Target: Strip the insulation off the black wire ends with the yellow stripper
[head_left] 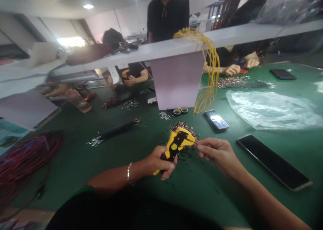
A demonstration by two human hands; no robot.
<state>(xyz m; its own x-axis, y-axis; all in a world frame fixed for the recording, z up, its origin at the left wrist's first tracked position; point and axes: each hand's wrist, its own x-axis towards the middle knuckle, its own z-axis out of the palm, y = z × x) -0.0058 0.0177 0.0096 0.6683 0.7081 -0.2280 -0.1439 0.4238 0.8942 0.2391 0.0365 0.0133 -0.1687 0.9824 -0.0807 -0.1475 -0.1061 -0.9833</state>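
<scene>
In my left hand (161, 162) is a yellow and black wire stripper (174, 146), my fingers wrapped round its handles. The tool's jaws point right, towards my right hand (218, 152). Thumb and forefinger there pinch a thin dark wire (195, 143), its end at the jaws; most of it is hidden by the fingers. Beneath and behind the tool lies a heap of short coppery and dark scraps (190, 127). Off to the left rests a bundle of black wires (118, 131) with pale tips at its near end.
A keypad phone (217, 119) and a large dark smartphone (274, 162) lie at right, near a clear plastic bag (270, 109). Yellow cables (213, 65) hang from the white shelf (232, 36). Red and blue wire coils (30, 156) sit at left. Co-workers' hands (233, 69) work across the table.
</scene>
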